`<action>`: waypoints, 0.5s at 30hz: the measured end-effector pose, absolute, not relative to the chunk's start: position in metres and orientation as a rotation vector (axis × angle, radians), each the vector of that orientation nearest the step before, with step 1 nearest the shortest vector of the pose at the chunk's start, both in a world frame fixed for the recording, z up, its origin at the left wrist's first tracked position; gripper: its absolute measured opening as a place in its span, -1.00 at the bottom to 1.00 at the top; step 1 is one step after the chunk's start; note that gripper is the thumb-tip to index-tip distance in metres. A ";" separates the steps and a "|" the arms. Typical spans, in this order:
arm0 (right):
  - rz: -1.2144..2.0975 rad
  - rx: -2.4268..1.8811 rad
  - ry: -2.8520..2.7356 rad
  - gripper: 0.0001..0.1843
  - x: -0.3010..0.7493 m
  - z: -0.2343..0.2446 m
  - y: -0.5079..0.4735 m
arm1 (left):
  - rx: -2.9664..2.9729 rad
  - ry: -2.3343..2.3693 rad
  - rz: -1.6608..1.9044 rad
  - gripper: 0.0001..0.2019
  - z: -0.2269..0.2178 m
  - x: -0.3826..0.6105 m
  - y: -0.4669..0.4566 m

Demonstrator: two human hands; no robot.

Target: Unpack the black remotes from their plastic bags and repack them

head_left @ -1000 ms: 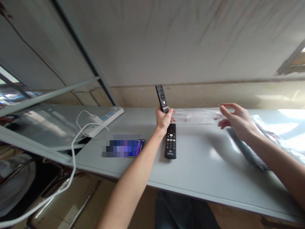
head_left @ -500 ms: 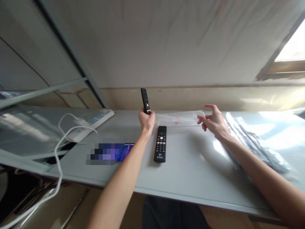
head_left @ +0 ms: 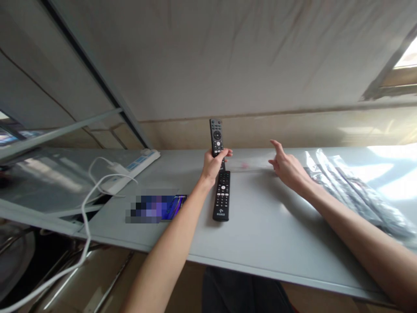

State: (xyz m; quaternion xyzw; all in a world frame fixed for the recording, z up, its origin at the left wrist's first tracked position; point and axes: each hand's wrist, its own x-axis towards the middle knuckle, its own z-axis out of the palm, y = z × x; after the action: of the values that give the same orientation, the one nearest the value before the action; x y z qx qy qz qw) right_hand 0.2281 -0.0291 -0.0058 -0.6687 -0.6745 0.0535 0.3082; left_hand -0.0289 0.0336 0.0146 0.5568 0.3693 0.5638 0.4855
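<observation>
My left hand [head_left: 213, 165] is closed round the lower part of a black remote control [head_left: 217, 134], held raised with its button side showing. Just below that hand, a second black remote control [head_left: 221, 198] lies face up on the table. To the right, my right hand [head_left: 288, 170] has its index finger stretched out, while the thumb and other fingers close at the end of a clear plastic bag [head_left: 246, 165]. The bag is faint and blurred, reaching from near the left hand to the right fingertips.
Several clear plastic sleeves [head_left: 352, 191] lie beside the right forearm. At left are a phone [head_left: 174, 208], partly blurred out, and a white power strip [head_left: 138, 168] with a white cable [head_left: 85, 217] hanging off the grey table [head_left: 260, 243]. A wall stands behind.
My left hand has turned the held remote so its buttons face me and moved it slightly right. The bag now looks fainter and more blurred. The second remote stays on the table.
</observation>
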 end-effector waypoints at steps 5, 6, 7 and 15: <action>-0.351 -1.678 -2.017 -0.35 0.222 -0.001 -0.034 | 1.265 0.926 1.228 -0.77 0.006 -0.029 0.036; -0.377 -1.638 -2.053 -0.35 0.219 -0.002 -0.035 | 1.248 0.941 1.211 -0.79 0.005 -0.029 0.037; -0.359 -1.607 -2.105 -0.35 0.217 -0.005 -0.037 | 1.237 0.961 1.202 -0.80 0.003 -0.028 0.037; 0.031 -1.751 -2.358 -0.27 0.225 -0.046 -0.037 | 1.208 1.073 1.195 -0.87 -0.010 -0.029 0.046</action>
State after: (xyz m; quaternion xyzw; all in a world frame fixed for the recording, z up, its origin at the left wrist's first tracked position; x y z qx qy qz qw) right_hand 0.2249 -0.0374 -0.0464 -0.5930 -0.7987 0.0105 0.1018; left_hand -0.0292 0.0463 -0.0103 0.5073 0.4506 0.5020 0.5362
